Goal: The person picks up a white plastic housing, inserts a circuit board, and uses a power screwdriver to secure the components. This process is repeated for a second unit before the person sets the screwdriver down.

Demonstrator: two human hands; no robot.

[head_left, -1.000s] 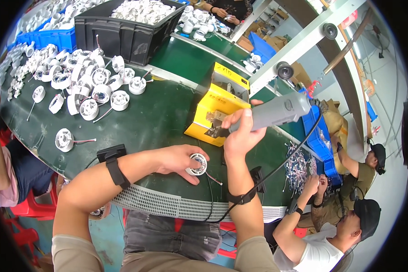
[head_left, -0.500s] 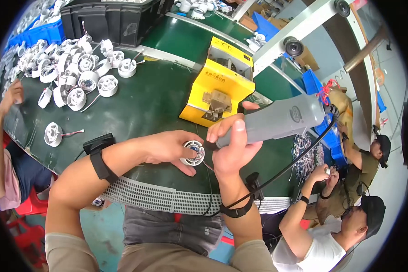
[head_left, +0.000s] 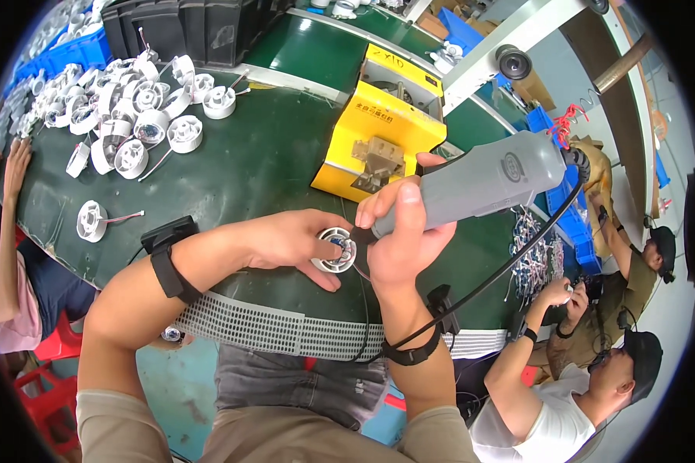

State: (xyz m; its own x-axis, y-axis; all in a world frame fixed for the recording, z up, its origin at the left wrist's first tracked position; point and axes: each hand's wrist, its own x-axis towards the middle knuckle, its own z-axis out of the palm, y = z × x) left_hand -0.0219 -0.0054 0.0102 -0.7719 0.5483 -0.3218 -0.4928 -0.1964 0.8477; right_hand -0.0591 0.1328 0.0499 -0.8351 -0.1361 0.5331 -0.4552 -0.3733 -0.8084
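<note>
My left hand (head_left: 286, 241) pins a small white round housing (head_left: 333, 267) to the green worktop. Its thumb lies over the housing's open face, where wires and a bluish inner part show. My right hand (head_left: 406, 245) is wrapped round a thick grey electric screwdriver (head_left: 483, 181), held nearly level. The screwdriver's dark nose points left at the housing's right rim; whether its bit touches a screw is hidden. Just beyond stands a yellow screw feeder (head_left: 346, 127) with a metal block on its front. A thin wire runs from the housing toward my right wrist.
White housings (head_left: 131, 157) lie heaped at the far left, below a black crate (head_left: 185, 35). A single housing (head_left: 91, 221) with a lead lies nearer. Bundled wires (head_left: 534, 255) lie right. The screwdriver's black cable (head_left: 510, 270) crosses my right forearm. Co-workers sit on both sides.
The whole view has shifted slightly; my hands, the housing and the screwdriver keep nearly the same arrangement. At the far left, a co-worker's hand has straightened its fingers on the worktop.
</note>
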